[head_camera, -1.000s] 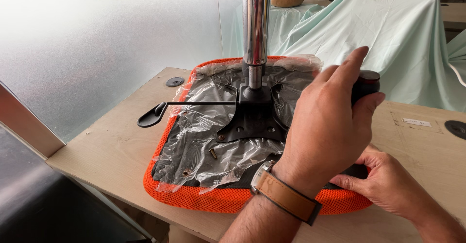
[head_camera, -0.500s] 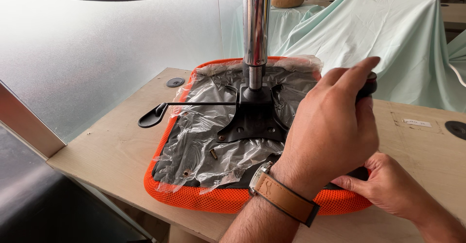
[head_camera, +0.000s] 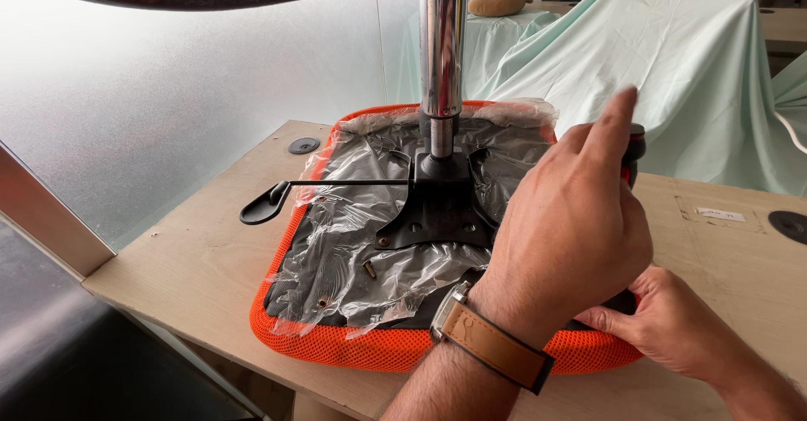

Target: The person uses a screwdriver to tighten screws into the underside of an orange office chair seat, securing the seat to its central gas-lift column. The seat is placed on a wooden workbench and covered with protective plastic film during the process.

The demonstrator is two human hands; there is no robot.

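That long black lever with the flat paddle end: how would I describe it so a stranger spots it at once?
Start at the orange seat cushion upside down on the wooden table. From the black plate under the chrome column, a thin rod runs left. The lever alone overhangs the cushion's edge.
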